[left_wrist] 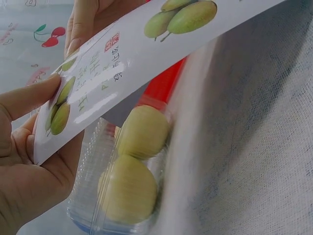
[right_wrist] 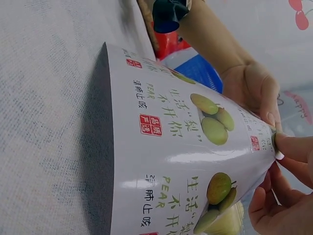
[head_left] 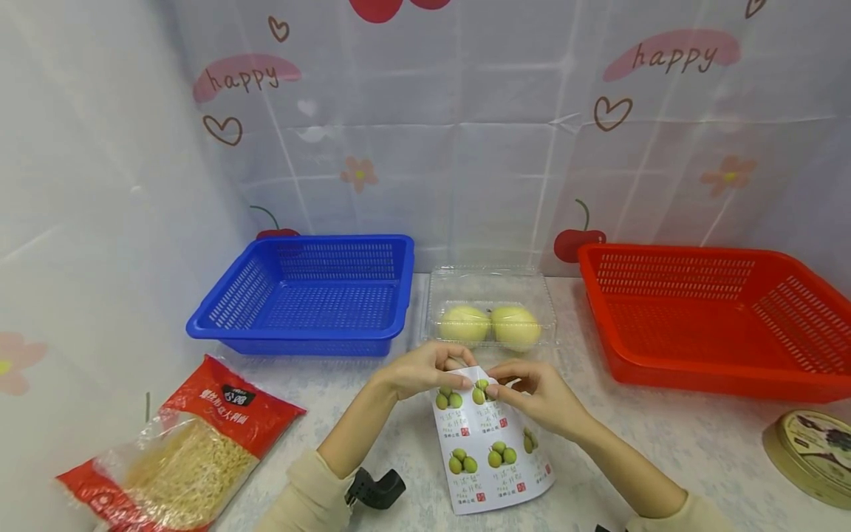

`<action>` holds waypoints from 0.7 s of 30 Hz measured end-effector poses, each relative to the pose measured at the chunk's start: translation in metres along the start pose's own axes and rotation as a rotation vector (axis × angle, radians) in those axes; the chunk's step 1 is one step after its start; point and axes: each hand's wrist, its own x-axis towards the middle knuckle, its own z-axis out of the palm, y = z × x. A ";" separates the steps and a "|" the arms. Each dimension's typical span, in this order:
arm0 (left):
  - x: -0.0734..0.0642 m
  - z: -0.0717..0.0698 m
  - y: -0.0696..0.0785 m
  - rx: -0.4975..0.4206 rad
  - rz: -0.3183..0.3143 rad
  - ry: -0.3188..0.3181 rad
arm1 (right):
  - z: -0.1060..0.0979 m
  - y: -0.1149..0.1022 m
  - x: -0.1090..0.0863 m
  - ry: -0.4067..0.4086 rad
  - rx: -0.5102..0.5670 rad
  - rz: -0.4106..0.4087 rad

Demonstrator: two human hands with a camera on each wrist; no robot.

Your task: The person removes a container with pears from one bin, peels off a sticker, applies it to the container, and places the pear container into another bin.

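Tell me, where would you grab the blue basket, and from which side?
Probably by the middle of its near rim, coming from the person's side with fingers hooked underneath: the blue basket stands upright, that rim juts over the wall below, and the clear box sits close by its right end.

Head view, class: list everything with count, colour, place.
Blue basket: one, blue, back left
Red basket: one, red, back right
Clear box: one, transparent, between baskets
Round fruits: two, yellowish, inside box
Printed sheet: one, white, front centre
Pasta bag: one, red and clear, left
Tin: one, golden, right
Backdrop: one, whitish, behind
Cloth: one, pale, underneath
Wrist device: at least one, black, left wrist
Sleeves: two, beige, bottom
Left hand: one, pinching sheet
Right hand: one, pinching sheet
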 end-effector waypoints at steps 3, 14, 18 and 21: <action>0.001 0.000 0.000 0.014 -0.002 0.002 | 0.000 0.000 0.000 0.019 0.012 0.007; -0.001 0.000 0.001 0.014 -0.014 0.009 | -0.001 -0.004 0.000 0.070 -0.066 0.020; -0.002 -0.001 -0.002 0.005 0.005 0.026 | -0.001 -0.003 0.000 0.100 -0.144 -0.058; -0.002 -0.001 -0.004 -0.001 0.013 0.039 | -0.001 -0.004 0.000 0.116 -0.205 -0.103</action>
